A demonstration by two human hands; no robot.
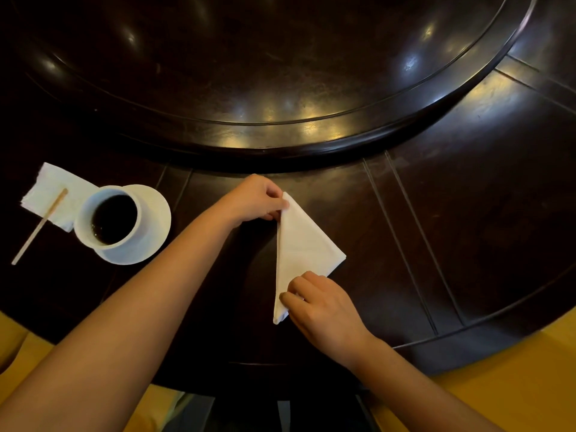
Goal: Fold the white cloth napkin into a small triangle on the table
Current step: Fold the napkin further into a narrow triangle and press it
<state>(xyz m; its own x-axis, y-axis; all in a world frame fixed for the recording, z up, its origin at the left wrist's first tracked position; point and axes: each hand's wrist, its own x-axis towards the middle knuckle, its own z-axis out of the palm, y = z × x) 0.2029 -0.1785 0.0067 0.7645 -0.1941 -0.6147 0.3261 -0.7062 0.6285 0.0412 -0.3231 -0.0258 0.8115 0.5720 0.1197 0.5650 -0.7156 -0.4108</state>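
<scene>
White cloth napkin (304,244) lies folded in a triangle on the dark wooden table (436,229). Left hand (258,199) pinches its far tip; right hand (324,310) pinches the near tip. Well to the left, a cup (109,221) of dark liquid stands on a saucer (156,222).

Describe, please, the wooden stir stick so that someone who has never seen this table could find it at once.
Start at the dark round table and go to its left side, where a white cup of dark drink stands on a white saucer. Just left of the cup lies a white paper napkin; the stir stick lies slanted across it. It is the only thin, tan, straight thing there.
</scene>
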